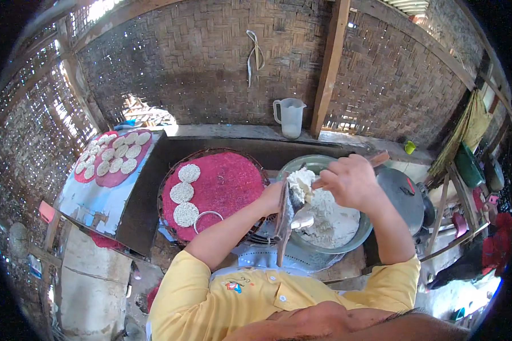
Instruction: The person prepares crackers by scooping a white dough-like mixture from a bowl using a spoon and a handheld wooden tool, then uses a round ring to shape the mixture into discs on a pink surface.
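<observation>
My left hand (273, 197) grips a wooden tool (284, 219), tilted over the left side of a large green basin (365, 234); its fingers are mostly hidden behind the wood. White dough (301, 180) clings to the top of the tool, by a dark hollow. With my right hand (349, 181) I hold a wooden stick (379, 159) whose near end touches the dough. Pale flour or dough (330, 223) fills much of the basin. On the left, a round woven tray carries a pink cloth (228, 183) with three lacy white discs (181, 193) and a thin ring (209, 213).
More white discs (120, 151) lie on pink cloths atop a pale board (96, 204) at far left. A plastic jug (291, 118) stands on the ledge behind. Right of the basin is a round dark lid (399, 200). A wooden post (330, 68) rises behind the jug.
</observation>
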